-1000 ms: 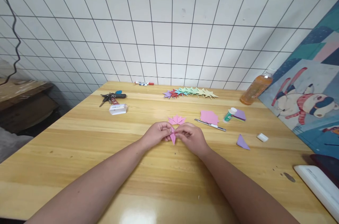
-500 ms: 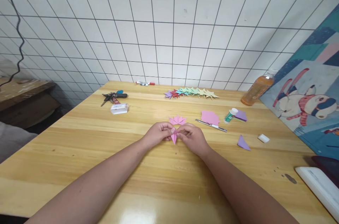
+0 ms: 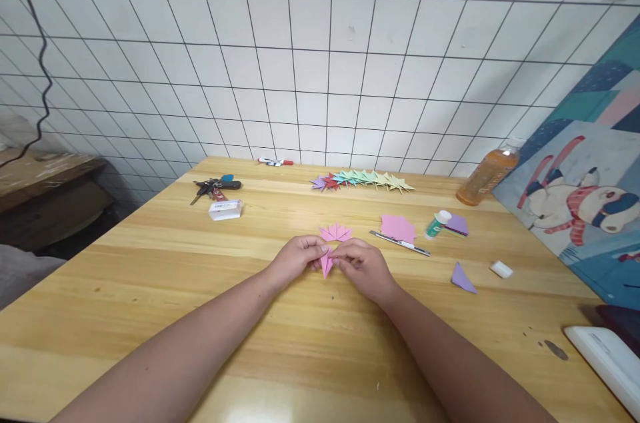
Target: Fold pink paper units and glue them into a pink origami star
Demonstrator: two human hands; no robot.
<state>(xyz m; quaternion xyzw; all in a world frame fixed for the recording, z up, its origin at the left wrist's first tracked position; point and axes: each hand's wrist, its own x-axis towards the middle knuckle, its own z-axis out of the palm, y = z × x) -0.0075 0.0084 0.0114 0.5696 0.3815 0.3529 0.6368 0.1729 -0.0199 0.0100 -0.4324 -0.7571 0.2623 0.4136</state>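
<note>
A small folded piece of pink paper [image 3: 326, 266], its point toward me, is pinched between both hands above the table. My left hand [image 3: 299, 256] grips its left side, thumb on top. My right hand [image 3: 364, 264] has its fingertips closed on the right edge; they partly cover the paper. Just beyond the hands lies a fan-shaped pink origami piece [image 3: 336, 232]. Farther right are pink paper sheets [image 3: 397, 228] with a slim pen-like craft knife [image 3: 400, 243] in front of them.
A row of coloured origami stars [image 3: 363, 179] lies near the wall. Rightward are a glue stick [image 3: 438, 224], purple sheets [image 3: 457, 224], a folded purple piece [image 3: 463, 278], an eraser [image 3: 501, 269] and a bottle [image 3: 487, 173]. Keys [image 3: 217, 186], a small box [image 3: 225, 210] and a marker [image 3: 275, 162] lie left.
The view has tilted up slightly, so everything sits a little lower. Both hands still hold the pink paper, whose point has swung slightly left.
</note>
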